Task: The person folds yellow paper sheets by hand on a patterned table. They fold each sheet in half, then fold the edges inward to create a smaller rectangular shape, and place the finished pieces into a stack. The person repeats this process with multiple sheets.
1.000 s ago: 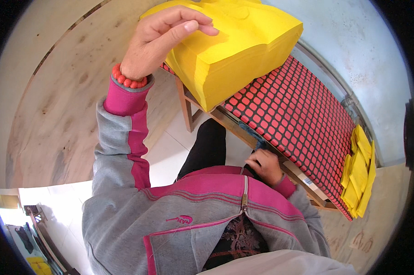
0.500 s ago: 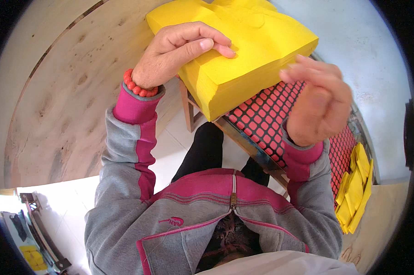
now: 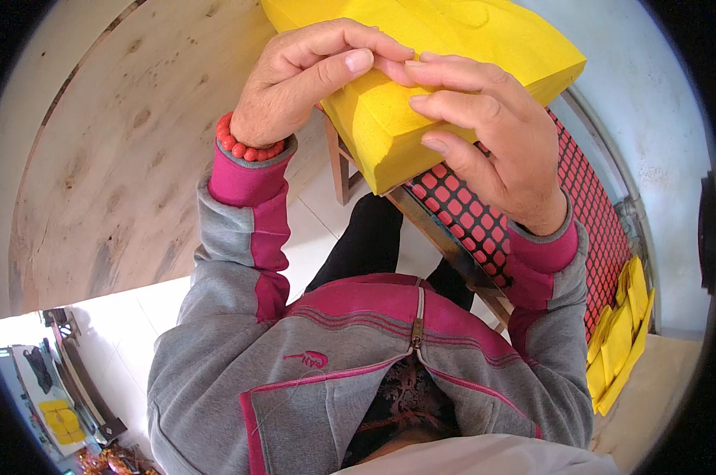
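Observation:
A thick stack of yellow paper [image 3: 397,119] lies in front of me, its layered edge facing my body. My left hand [image 3: 310,75] rests over its top, fingers bent and pressed together with the thumb along the forefinger. Whatever those fingers may pinch is hidden. From the right, my right hand [image 3: 497,131] reaches over the near edge, fingers stretched and somewhat apart, thumb below them. Its fingertips meet those of the left hand above the paper, and nothing shows in its grasp.
Under the stack is a wooden-framed stool or bench [image 3: 453,245] with a red-and-black grid-patterned cover [image 3: 588,206]. Folded yellow pieces [image 3: 621,336] lie at its right end. A large wooden board [image 3: 112,166] fills the left, and a pale wall [image 3: 643,103] stands at right.
My right hand has swung left and inward, from beside the stack to the left fingertips. The left hand keeps its shape on the paper. The whole view has shifted slightly.

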`<action>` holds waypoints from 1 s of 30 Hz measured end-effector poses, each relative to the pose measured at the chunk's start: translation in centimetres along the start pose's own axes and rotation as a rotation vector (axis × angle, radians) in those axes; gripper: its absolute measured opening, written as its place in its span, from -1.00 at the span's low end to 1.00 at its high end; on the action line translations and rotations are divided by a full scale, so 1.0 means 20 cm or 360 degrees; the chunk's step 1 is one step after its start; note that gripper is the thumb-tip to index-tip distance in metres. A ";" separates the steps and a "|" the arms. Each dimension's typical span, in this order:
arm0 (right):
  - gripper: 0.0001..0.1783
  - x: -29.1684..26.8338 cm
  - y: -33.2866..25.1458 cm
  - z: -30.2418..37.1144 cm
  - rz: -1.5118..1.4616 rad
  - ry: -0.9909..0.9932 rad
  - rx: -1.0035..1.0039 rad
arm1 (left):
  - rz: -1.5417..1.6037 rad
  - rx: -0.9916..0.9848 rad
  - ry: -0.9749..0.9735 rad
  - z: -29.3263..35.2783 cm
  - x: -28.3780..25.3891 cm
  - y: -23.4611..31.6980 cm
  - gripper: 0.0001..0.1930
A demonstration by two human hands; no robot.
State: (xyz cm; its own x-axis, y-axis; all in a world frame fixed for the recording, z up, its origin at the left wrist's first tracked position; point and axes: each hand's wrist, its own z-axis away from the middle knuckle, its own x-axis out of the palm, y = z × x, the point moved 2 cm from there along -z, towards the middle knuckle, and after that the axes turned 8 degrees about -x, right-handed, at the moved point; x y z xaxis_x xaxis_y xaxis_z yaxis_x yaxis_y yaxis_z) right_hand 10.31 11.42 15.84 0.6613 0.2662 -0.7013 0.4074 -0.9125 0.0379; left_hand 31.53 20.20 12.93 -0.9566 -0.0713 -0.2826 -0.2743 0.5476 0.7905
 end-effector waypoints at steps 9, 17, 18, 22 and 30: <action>-0.81 -0.01 0.02 0.00 -0.0063 -0.0053 0.0155 | 0.0058 -0.0052 0.0019 -0.01 0.01 0.01 -0.68; -0.87 0.03 0.01 0.01 -0.0144 0.0114 0.0267 | 0.0134 0.0093 -0.0004 0.00 0.00 -0.03 -0.78; -0.87 0.02 0.01 0.01 -0.0157 0.0100 0.0241 | 0.0206 0.0145 -0.0016 -0.01 0.00 -0.03 -0.79; -0.87 0.02 0.01 0.01 -0.0127 0.0040 0.0176 | 0.0242 0.0213 -0.0037 0.00 0.00 -0.04 -0.79; -0.90 0.08 0.01 0.01 -0.0029 0.0364 0.0213 | 0.0148 0.0201 -0.0089 0.00 0.00 -0.02 -0.79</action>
State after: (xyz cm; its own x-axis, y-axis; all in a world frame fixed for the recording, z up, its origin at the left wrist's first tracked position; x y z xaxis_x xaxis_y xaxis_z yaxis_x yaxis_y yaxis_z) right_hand 11.45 11.66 14.59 0.7862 0.3324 -0.5210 0.3436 -0.9358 -0.0786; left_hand 31.69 20.01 12.67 -0.9693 0.0288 -0.2441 -0.1672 0.6505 0.7409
